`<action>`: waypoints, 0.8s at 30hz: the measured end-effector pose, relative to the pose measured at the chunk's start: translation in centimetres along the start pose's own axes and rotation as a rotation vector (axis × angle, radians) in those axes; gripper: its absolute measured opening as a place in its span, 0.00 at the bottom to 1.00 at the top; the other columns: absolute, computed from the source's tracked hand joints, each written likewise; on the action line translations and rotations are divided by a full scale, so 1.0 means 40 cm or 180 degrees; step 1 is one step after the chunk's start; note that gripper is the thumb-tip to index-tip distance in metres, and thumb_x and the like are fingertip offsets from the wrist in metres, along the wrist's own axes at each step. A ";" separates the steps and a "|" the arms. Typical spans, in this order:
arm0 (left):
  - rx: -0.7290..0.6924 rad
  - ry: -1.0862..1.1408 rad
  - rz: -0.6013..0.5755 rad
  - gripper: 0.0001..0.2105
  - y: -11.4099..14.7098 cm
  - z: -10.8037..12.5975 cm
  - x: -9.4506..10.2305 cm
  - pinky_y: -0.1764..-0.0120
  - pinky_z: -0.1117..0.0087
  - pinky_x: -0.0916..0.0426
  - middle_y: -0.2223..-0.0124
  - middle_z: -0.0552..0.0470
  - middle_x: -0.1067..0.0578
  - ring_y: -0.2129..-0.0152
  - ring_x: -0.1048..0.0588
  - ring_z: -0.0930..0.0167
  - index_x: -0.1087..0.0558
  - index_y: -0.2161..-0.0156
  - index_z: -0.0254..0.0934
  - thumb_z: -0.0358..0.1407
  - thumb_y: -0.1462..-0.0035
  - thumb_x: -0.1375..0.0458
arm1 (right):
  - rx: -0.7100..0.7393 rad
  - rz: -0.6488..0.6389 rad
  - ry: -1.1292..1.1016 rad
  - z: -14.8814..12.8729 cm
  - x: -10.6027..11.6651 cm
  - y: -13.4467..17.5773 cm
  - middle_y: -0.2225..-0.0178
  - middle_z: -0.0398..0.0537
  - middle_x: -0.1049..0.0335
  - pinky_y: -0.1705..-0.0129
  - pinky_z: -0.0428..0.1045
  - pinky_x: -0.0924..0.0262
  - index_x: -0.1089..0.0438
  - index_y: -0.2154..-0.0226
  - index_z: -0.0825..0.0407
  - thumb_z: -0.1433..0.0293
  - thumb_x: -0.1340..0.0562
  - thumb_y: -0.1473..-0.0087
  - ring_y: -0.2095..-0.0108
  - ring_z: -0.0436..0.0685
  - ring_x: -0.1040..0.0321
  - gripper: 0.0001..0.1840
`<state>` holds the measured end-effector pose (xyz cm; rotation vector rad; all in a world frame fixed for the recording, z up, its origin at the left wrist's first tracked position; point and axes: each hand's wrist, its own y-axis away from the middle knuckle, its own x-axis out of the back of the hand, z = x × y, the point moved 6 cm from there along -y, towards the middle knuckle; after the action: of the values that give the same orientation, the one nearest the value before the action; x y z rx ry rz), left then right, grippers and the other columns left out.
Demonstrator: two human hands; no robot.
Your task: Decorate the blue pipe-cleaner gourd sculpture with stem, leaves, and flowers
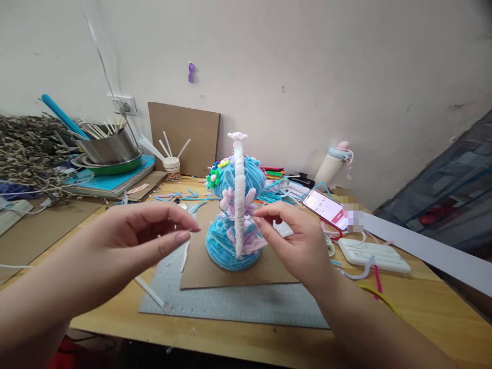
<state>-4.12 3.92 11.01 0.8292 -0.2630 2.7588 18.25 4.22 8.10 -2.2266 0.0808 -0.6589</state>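
A craft of fuzzy pipe cleaners [219, 241] stands upright in front of me, with a round blue base and a blue dome above it. Up its front runs a white wrapped stem [239, 200], topped by a pale flower [237, 136]. Pink flowers [228, 202] sit around the middle. My left hand [149, 233] is held left of the craft, thumb and index tips slightly apart, nothing visible between them. Close by the craft's right side, my right hand [295, 236] has thumb and index pinched together; whatever lies between them is too small to make out.
Cardboard [200, 277] lies under the craft on a grey cutting mat [238, 307]. At right are a phone [325, 209], a white power bank [374, 255] and a bottle [330, 166]. A paper cup [171, 166] and metal bowl [109, 146] stand at left.
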 end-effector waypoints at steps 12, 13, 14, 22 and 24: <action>-0.0898 -0.1079 0.1116 0.05 -0.027 0.021 0.077 0.73 0.71 0.44 0.71 0.52 0.29 0.76 0.36 0.75 0.24 0.69 0.40 0.37 0.46 0.41 | 0.0361 -0.0214 0.0274 -0.036 -0.047 -0.041 0.69 0.46 0.29 0.64 0.52 0.39 0.28 0.65 0.50 0.71 0.40 0.42 0.65 0.54 0.33 0.04; -0.0886 -0.0933 0.1118 0.04 -0.033 0.014 0.080 0.73 0.71 0.44 0.72 0.53 0.30 0.75 0.36 0.75 0.24 0.69 0.39 0.36 0.46 0.41 | 0.0372 -0.0228 0.0282 -0.035 -0.049 -0.042 0.68 0.46 0.29 0.64 0.52 0.39 0.28 0.64 0.50 0.70 0.40 0.43 0.65 0.54 0.33 0.04; -0.0897 -0.0758 0.1132 0.03 -0.039 0.008 0.082 0.73 0.71 0.44 0.72 0.53 0.30 0.75 0.35 0.75 0.25 0.69 0.39 0.35 0.47 0.40 | 0.0387 -0.0230 0.0288 -0.034 -0.050 -0.042 0.69 0.46 0.29 0.64 0.52 0.39 0.28 0.64 0.50 0.70 0.40 0.43 0.65 0.54 0.33 0.04; -0.0551 0.0830 0.1150 0.05 -0.075 -0.055 0.093 0.79 0.77 0.44 0.77 0.56 0.32 0.81 0.37 0.79 0.27 0.72 0.38 0.36 0.50 0.36 | 0.0312 0.0230 0.0177 -0.013 -0.019 -0.051 0.65 0.46 0.32 0.64 0.51 0.39 0.31 0.62 0.51 0.75 0.41 0.44 0.66 0.53 0.37 0.07; -0.0248 0.1539 0.0831 0.06 -0.091 -0.075 0.072 0.82 0.79 0.45 0.77 0.56 0.30 0.83 0.36 0.80 0.28 0.72 0.37 0.36 0.50 0.37 | 0.0268 0.0330 0.0192 -0.008 -0.013 -0.054 0.63 0.46 0.33 0.62 0.52 0.39 0.32 0.61 0.51 0.75 0.41 0.44 0.64 0.53 0.37 0.07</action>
<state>-6.97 8.63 10.52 0.0964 -0.4012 3.0539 17.33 5.61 9.62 -2.1070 0.1942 -0.6607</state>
